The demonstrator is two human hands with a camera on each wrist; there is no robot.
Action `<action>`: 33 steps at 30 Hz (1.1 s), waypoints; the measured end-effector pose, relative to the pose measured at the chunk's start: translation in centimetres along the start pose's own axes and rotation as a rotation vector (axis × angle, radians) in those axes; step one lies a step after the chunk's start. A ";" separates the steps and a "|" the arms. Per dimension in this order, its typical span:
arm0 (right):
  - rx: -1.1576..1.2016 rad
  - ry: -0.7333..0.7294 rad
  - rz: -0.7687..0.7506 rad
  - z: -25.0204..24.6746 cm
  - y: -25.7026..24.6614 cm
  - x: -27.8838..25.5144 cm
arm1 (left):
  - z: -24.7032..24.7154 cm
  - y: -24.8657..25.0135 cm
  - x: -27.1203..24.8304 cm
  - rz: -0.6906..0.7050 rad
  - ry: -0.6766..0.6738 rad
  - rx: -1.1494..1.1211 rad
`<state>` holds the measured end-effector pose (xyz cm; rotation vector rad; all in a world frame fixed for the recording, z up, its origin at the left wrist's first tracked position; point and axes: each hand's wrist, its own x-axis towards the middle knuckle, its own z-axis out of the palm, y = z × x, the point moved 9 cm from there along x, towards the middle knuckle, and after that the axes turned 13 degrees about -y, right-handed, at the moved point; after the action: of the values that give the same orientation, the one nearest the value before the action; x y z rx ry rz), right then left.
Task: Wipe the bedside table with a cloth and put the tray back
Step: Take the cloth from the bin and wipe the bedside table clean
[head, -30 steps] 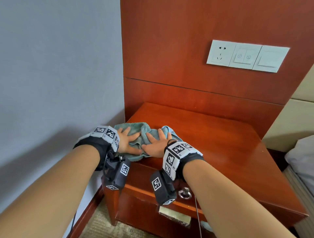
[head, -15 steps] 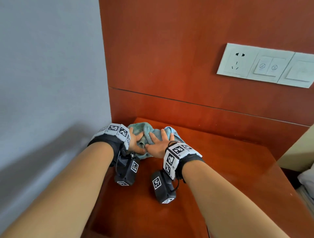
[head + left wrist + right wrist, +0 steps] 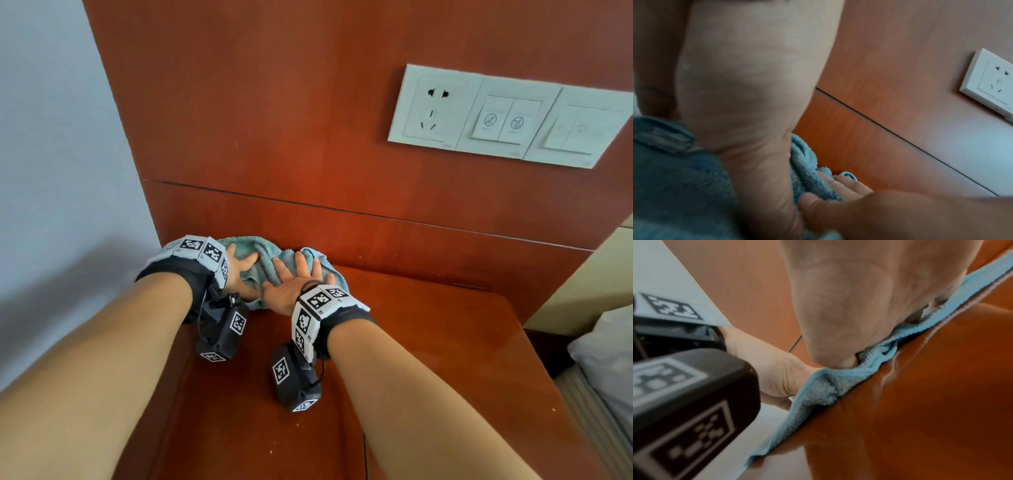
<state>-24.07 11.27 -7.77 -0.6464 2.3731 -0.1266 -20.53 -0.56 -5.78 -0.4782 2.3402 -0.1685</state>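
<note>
While both the left hand point(image 3: 241, 270) and right hand point(image 3: 291, 282) press flat, fingers extended, on the blue terry cloth point(image 3: 260, 255) bunched at the bench's point(image 3: 428, 359) rear-left corner, even pressure should carry strokes outward.

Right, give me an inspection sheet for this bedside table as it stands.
Surface: bedside table, reddish wood, glossy, with a few pale specks near the front.
Job's things: blue cloth bunched at the back left corner against the wood panel; tray not in view.
Clutter: nothing seen on the tabletop.
Hands: left hand and right hand side by side, both pressing flat on the cloth, fingers straight and spread.
Cables: thin black leads at the wrist cameras; nothing else seen.
Surroundings: wood panel with a white socket and switch plate; grey wall on the left; bedding at the right edge.
</note>
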 end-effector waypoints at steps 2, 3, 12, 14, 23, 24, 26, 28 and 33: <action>0.037 -0.013 0.026 -0.3 2.3 -0.6 | -0.3 2.0 -0.5 0.004 0.011 0.004; 0.059 -0.023 0.047 -0.4 3.8 -0.9 | -0.5 3.3 -0.9 0.020 0.019 0.005; 0.171 0.006 0.238 -2.0 20.9 -7.5 | -3.3 19.9 -4.2 0.232 0.101 -0.033; 0.194 0.009 0.265 -1.8 24.1 -8.9 | -3.7 23.4 -5.1 0.276 0.106 -0.043; 0.042 -0.025 0.255 -1.0 28.9 -12.9 | -3.2 29.4 -7.1 0.312 0.086 -0.026; 0.025 -0.016 0.219 -1.2 28.7 -13.5 | -2.9 29.6 -7.5 0.323 0.079 -0.027; 0.008 -0.020 0.164 -1.4 28.5 -15.5 | -2.2 30.5 -8.8 0.352 0.064 -0.018; -0.092 -0.035 0.151 -1.3 28.2 -17.9 | -1.5 31.5 -10.4 0.386 0.063 -0.006; -0.261 -0.043 0.131 0.6 27.3 -22.7 | 1.2 32.9 -13.9 0.454 0.080 -0.007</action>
<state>-20.16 46.08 -1.94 -0.6040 2.4026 0.2563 -20.04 35.18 -6.20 0.0652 2.4606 0.0365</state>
